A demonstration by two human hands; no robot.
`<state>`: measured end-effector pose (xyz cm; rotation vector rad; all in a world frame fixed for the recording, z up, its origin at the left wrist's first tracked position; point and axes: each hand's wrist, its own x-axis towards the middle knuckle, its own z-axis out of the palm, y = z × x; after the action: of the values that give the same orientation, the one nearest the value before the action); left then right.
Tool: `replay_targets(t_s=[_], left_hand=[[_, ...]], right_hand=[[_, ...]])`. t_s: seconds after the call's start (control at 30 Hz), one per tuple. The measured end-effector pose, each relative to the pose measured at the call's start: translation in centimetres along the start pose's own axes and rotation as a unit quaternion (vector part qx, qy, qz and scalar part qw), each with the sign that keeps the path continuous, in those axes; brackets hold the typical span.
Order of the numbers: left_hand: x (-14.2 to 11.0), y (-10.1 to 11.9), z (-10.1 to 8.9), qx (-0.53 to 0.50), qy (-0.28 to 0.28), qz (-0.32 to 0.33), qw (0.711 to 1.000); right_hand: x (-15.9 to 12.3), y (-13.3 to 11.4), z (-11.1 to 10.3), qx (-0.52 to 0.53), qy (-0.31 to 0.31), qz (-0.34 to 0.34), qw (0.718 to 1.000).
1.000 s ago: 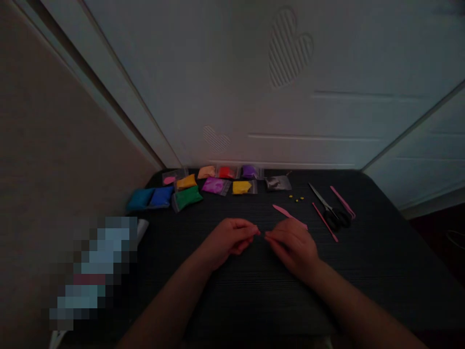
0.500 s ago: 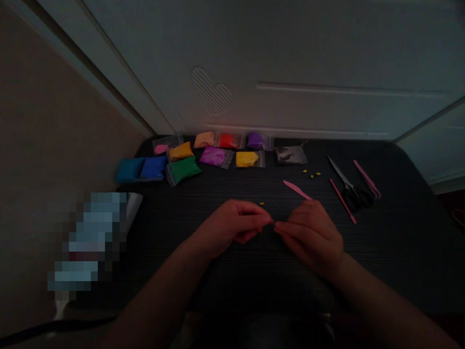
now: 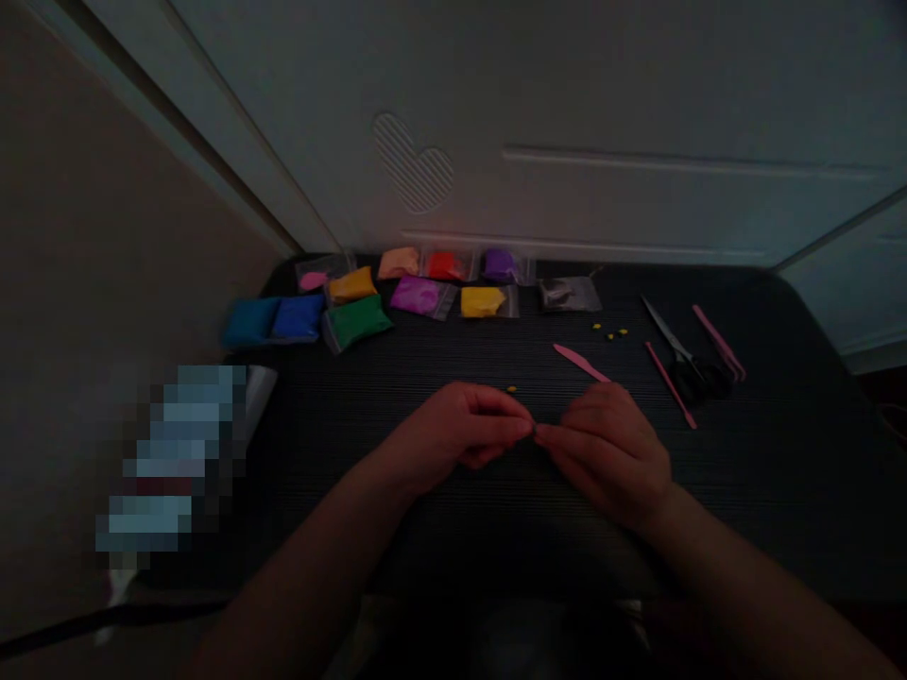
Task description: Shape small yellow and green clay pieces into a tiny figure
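Over the middle of the dark table, my left hand [image 3: 471, 425] and my right hand [image 3: 613, 449] meet fingertip to fingertip. Both are closed in a pinch around something tiny and dark, too small and dim to name. Just beyond my left fingers lies a small yellow piece [image 3: 511, 389]. A pink modelling knife [image 3: 577, 361] rests past my right hand, its near end hidden behind the knuckles. Several tiny yellow-and-dark pieces [image 3: 610, 336] lie farther back on the right.
Plastic bags of coloured clay, among them a green bag [image 3: 360, 322] and a yellow bag [image 3: 483, 302], line the back. Right of my hands are a pink stick tool [image 3: 670, 385], scissors [image 3: 684, 359] and another pink tool [image 3: 717, 340]. A blurred-out device [image 3: 259, 401] stands left.
My fingertips have come slightly closer together, still pinching. The whole view has shifted a little, so the table things appear slightly higher.
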<state>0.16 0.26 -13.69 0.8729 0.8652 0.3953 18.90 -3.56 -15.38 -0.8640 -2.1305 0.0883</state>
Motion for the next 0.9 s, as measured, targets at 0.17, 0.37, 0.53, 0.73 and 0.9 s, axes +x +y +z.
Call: replay_targets(t_s=[0.17,0.37,0.53,0.73,0.9], left_hand=[[0.0,0.1,0.2,-0.005,-0.001,0.009,1.000],[-0.2,0.0,0.4,0.019,0.030,0.049,0.998],[-0.2,0.1,0.8,0.075,0.088,0.124,0.986],[-0.6,0.3,1.3,0.233,0.131,0.215,0.939],[-0.7,0.1,1.3,0.337,0.129,0.260,0.896]], right_hand=[[-0.1,0.1,0.1,0.009,-0.008,0.007,1.000],[0.3,-0.1,0.2,0.049,0.006,0.067,0.997],[0.7,-0.4,0.0,0.072,0.008,0.134,0.988],[0.8,-0.4,0.0,0.078,0.004,0.167,0.983],[0.8,-0.6,0.2,0.087,0.004,0.179,0.980]])
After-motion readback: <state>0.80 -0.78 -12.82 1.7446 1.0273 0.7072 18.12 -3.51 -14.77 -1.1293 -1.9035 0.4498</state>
